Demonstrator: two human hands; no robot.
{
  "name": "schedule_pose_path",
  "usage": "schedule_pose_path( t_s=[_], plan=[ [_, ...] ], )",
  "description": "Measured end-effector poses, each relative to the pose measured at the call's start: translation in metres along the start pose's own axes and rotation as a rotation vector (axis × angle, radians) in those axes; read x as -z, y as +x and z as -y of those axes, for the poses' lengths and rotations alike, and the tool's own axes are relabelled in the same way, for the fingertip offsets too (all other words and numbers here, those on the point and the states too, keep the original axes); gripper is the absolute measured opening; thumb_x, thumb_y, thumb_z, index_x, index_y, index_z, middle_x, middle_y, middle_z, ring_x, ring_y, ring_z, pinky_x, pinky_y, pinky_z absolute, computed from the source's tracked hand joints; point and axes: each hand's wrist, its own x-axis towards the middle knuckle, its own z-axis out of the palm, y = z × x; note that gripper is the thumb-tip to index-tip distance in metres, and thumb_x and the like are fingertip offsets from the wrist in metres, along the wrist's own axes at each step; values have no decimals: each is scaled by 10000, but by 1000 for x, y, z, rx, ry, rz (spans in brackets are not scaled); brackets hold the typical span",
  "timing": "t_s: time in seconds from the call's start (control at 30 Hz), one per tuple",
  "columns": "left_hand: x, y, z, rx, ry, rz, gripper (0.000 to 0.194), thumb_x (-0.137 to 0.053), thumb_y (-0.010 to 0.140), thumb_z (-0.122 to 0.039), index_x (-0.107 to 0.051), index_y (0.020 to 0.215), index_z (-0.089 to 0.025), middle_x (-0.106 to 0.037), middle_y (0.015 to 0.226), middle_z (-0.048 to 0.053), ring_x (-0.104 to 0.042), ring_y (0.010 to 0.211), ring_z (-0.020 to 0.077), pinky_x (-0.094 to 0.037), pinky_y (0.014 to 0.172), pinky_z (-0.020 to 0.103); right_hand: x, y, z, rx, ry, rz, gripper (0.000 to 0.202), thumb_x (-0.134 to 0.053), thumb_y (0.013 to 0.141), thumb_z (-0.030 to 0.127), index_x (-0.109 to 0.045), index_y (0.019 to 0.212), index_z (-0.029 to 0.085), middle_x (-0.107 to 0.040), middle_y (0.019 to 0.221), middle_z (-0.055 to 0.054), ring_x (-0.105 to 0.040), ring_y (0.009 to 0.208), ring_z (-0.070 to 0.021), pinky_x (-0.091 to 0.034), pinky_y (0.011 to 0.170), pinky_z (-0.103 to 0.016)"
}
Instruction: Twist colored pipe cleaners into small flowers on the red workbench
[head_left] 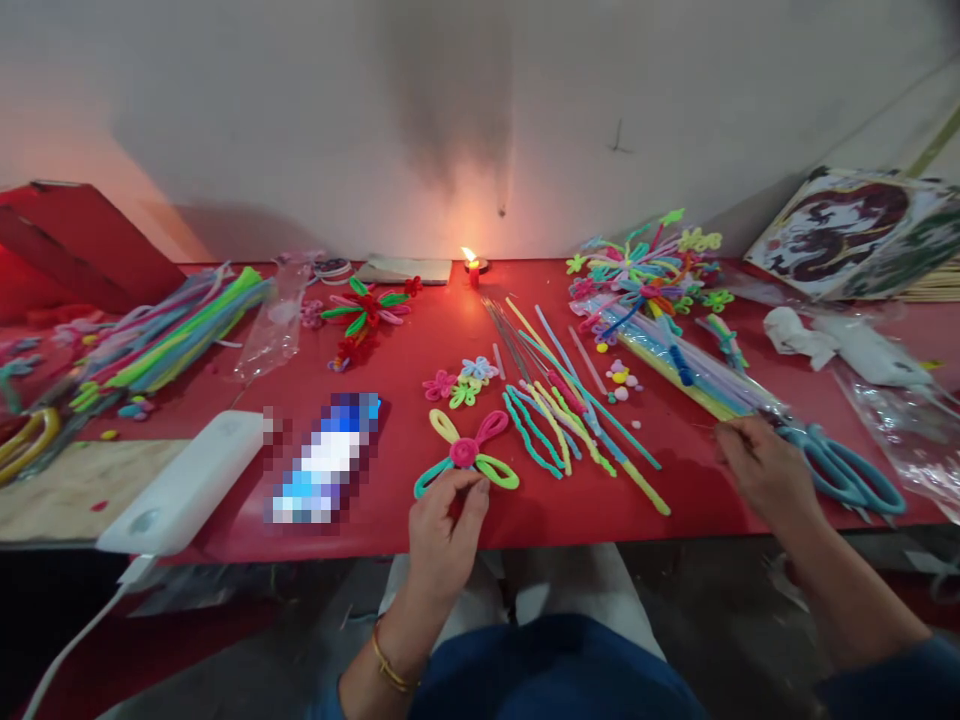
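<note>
My left hand (444, 525) is closed, its thumb and fingers pinching the lower edge of a pipe-cleaner flower (493, 425). Yellow, pink, green and teal loops surround the flower's coiled pink centre. To the right, my right hand (769, 468) is closed with its fingertips together, by the end of a plastic bag of pipe cleaners (679, 365). Whatever is between those fingertips is too small to make out. Blue-handled scissors (851, 475) lie right beside that hand. Between my hands are loose bent pipe cleaners (562, 425) and several small finished flowers (463, 385).
A lit red candle (473, 275) burns at the back by the wall. A phone (330, 455) and a white power strip (187, 485) lie to the left. Pipe-cleaner bundles (180, 330) sit further left. A glue gun (874, 350) rests at the right, near a patterned box (840, 230).
</note>
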Motion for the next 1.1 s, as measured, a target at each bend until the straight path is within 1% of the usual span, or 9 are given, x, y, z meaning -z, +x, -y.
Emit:
schedule_pose_path(
  t_s=[0.13,0.27,0.4,0.5,0.6,0.67,0.9,1.0,1.1],
  plan=[
    [0,3,4,-154,175,-1,84,-523,780,-212,-605,769,-198,-627,685,11,-559,638,136,-433,640,240,2,10,-15,27,-166,20,180,-403,758,342,-531,727,219,-634,735,-109,-597,706,-289,-406,605,-378],
    [1,4,4,-217,251,0,88,-517,773,-184,-598,746,-206,-626,657,1,-559,611,130,-422,613,228,1,10,-17,13,-204,43,180,-434,765,324,-569,774,206,-660,787,-102,-617,723,-273,-430,609,-361],
    [1,3,4,-257,284,10,89,-511,780,-181,-583,731,-200,-615,631,-3,-559,585,123,-419,584,220,0,10,-3,51,-279,47,255,-444,773,295,-592,935,165,-653,967,-135,-619,822,-288,-454,671,-386],
    [1,1,6,-307,279,-19,78,-518,775,-152,-572,734,-191,-610,626,-6,-562,575,115,-421,561,208,-5,21,20,170,-292,24,316,-426,797,290,-583,1032,149,-639,1038,-149,-612,874,-301,-462,703,-407],
    [-1,1,9,-388,265,-86,74,-524,775,-133,-562,747,-189,-610,626,-12,-565,564,108,-425,536,198,-20,48,42,392,-212,69,322,-381,825,234,-586,1057,145,-638,1074,-125,-600,954,-254,-461,788,-365],
    [-2,2,11,-462,263,-108,77,-527,775,-123,-560,749,-187,-604,617,-17,-564,556,101,-431,534,192,-34,71,51,455,-208,112,326,-360,833,202,-590,1063,179,-635,1100,-85,-589,994,-222,-449,833,-340],
    [-2,3,11,-551,289,-66,93,-526,769,-84,-555,760,-173,-601,619,-4,-568,571,98,-457,570,191,-79,127,61,535,-274,225,338,-384,836,186,-579,1112,179,-622,1129,-79,-568,1031,-198,-426,865,-302],
    [-2,2,11,-582,283,-97,93,-536,760,-74,-562,778,-161,-610,633,13,-582,595,109,-470,592,199,-88,136,64,541,-305,254,362,-377,841,204,-562,1145,135,-610,1132,-128,-560,1034,-224,-410,870,-321],
    [-1,1,13,-582,272,-95,97,-541,755,-64,-565,780,-155,-610,635,19,-581,600,108,-469,595,196,-89,142,63,549,-328,298,341,-384,835,213,-616,1059,104,-637,1044,-161,-585,965,-244,-415,835,-338]
  ],
)
